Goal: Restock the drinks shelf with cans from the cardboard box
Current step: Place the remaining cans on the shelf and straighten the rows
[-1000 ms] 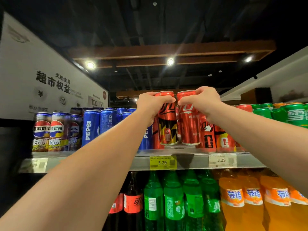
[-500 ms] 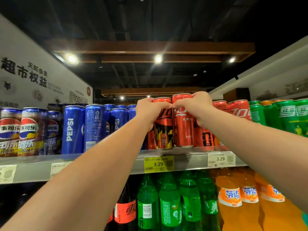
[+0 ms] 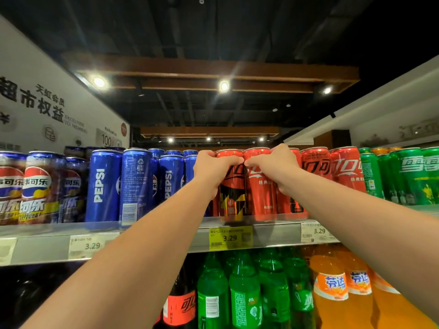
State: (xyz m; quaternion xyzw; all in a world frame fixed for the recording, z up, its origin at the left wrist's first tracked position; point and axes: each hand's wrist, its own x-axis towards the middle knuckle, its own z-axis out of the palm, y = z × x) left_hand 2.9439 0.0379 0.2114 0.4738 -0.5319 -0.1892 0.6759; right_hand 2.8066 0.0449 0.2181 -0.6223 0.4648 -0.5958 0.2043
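At centre frame the left hand [image 3: 215, 170] has its grip closed round the top of a red-and-black can [image 3: 232, 198], and the right hand [image 3: 273, 166] grips the top of a red can [image 3: 261, 193]. Both cans stand upright, side by side, at the shelf [image 3: 152, 244] front. The shelf holds blue cans [image 3: 104, 186] at left and green cans [image 3: 411, 176] at right, with bottles [image 3: 244, 295] below.

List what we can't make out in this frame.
Head view only:
Cardboard box: out of frame, remaining stock unknown.
Bases of red-and-black can and red can: blurred behind shelf rail, contact with shelf unclear.
Their upper labels: covered by left hand and right hand.
Yellow price tag: small print blurred.
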